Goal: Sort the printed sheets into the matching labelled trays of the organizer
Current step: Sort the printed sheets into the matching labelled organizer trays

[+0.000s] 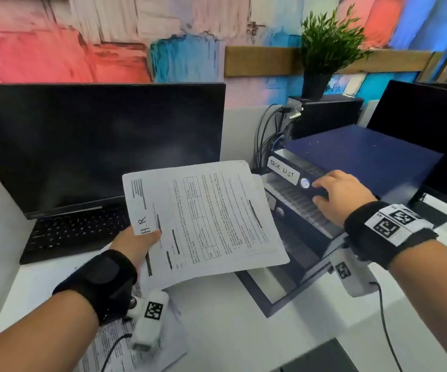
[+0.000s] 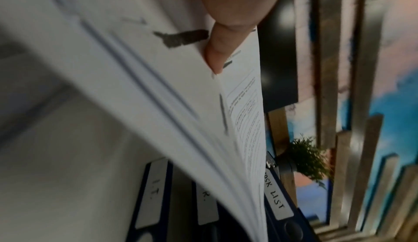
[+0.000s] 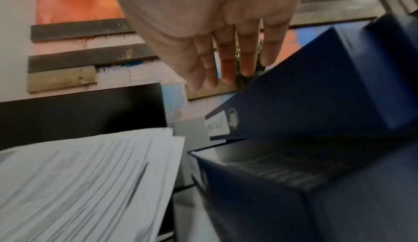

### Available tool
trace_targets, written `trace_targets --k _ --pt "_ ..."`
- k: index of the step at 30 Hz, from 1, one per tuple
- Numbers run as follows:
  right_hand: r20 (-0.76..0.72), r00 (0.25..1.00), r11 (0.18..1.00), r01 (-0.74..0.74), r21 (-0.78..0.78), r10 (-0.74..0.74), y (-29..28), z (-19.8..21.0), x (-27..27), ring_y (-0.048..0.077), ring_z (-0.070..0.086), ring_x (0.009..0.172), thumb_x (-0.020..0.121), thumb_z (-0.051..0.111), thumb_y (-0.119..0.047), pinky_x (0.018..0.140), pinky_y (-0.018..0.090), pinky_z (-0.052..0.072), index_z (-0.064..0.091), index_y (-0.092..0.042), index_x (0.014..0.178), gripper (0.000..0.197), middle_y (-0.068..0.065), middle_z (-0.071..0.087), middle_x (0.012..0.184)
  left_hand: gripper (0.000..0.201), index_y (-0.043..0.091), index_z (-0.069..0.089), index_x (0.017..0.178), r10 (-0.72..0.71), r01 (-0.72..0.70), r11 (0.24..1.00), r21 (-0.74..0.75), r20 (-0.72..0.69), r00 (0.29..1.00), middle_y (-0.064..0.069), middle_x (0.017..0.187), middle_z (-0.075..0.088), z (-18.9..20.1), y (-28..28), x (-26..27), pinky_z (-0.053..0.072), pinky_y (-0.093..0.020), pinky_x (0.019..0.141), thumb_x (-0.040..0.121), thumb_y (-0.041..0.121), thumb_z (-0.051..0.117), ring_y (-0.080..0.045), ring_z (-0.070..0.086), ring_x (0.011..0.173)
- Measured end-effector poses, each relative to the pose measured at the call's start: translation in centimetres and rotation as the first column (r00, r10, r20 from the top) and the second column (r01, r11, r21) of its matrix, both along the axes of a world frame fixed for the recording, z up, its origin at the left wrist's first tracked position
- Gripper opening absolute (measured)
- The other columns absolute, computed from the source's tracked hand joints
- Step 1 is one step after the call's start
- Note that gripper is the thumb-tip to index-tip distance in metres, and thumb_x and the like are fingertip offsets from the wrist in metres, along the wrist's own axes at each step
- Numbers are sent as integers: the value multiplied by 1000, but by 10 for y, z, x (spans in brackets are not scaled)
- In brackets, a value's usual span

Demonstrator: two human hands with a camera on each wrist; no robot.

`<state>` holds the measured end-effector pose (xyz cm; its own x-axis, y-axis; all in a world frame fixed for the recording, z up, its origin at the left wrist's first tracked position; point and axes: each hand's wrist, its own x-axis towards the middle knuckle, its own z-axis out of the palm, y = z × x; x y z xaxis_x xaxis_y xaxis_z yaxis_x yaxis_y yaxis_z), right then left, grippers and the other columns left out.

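My left hand [image 1: 136,241] holds a bundle of printed sheets [image 1: 203,218] hand-marked "H.R", thumb on top [image 2: 217,56], in the air just left of the organizer. The dark blue organizer [image 1: 351,157] stands at the right with stacked trays. Its labels read "TASK LIST" [image 1: 282,170] on top, a partly hidden "H.R." [image 2: 204,198] below it, and "I.T." [image 2: 153,192] lowest. The top tray [image 3: 305,103] is tilted up, with a gap over the tray beneath [image 3: 271,165]. My right hand [image 1: 343,194] lies against the top tray's front edge, fingers [image 3: 226,63] straight.
A dark monitor [image 1: 96,143] and black keyboard [image 1: 77,232] fill the left. More printed sheets [image 1: 142,342] lie on the white desk under my left wrist. A second monitor [image 1: 426,130], a black box with cables [image 1: 324,116] and a potted plant [image 1: 324,49] stand behind the organizer.
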<state>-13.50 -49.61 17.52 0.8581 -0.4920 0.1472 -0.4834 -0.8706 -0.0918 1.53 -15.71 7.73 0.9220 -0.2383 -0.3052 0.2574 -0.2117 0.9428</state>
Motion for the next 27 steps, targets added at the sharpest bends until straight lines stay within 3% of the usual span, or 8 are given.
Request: trace_targets --k 5,9,11,16,20,23,25,27 --pt "41 996 932 -93 350 84 34 -24 -1 22 54 115 92 55 -36 98 32 41 40 -16 138 53 2 53 131 25 21 64 114 -20 5 990 -143 -103 995 -7 109 70 -10 -11 -5 46 -55 94 92 11 57 -32 65 102" --pt "211 975 789 -75 610 -70 48 -40 15 20 57 105 83 69 -31 90 32 46 37 -15 135 63 -1 57 117 24 13 62 111 -31 4 965 -261 -100 995 -11 100 72 -8 -7 -21 56 -45 76 94 2 49 -29 69 91" --pt "280 947 710 -88 699 -158 50 -44 25 17 58 97 80 73 -19 84 30 46 44 -14 124 53 -4 57 103 24 13 62 108 -5 -8 968 -253 -48 999 -9 97 73 -4 5 -27 58 -41 72 92 0 50 -25 70 87" --pt "359 933 678 -244 694 -32 80 -46 51 18 62 91 77 73 -10 80 28 48 64 -14 105 30 1 65 99 21 18 66 94 175 -163 983 -81 169 970 -1 98 70 2 53 -38 53 -41 86 81 2 68 -24 66 94" --pt "427 904 552 -369 748 27 126 -52 71 15 62 92 80 70 -5 84 29 49 61 -23 99 27 -4 65 99 19 8 65 97 354 -345 935 -80 269 896 5 84 67 13 91 -57 50 -24 69 80 0 69 -7 62 76" --pt "456 885 530 -432 730 94 157 -56 81 12 59 91 84 66 -4 77 19 45 60 -19 106 28 -6 62 98 11 12 66 84 407 -413 909 -57 334 850 18 61 67 13 123 -69 46 -14 58 80 3 70 8 61 58" --pt "452 884 502 -446 741 119 173 -61 86 13 60 91 84 66 -4 74 16 44 59 -18 106 27 -4 63 98 19 19 64 77 429 -441 896 -48 347 834 25 53 63 10 143 -76 48 -13 56 77 2 71 12 60 53" --pt "390 908 512 -410 755 151 187 -69 90 19 61 87 83 67 -8 73 23 48 54 -20 100 24 0 64 95 26 21 64 82 433 -447 894 -45 351 830 17 63 69 3 159 -79 54 -18 61 73 -2 73 5 64 60"
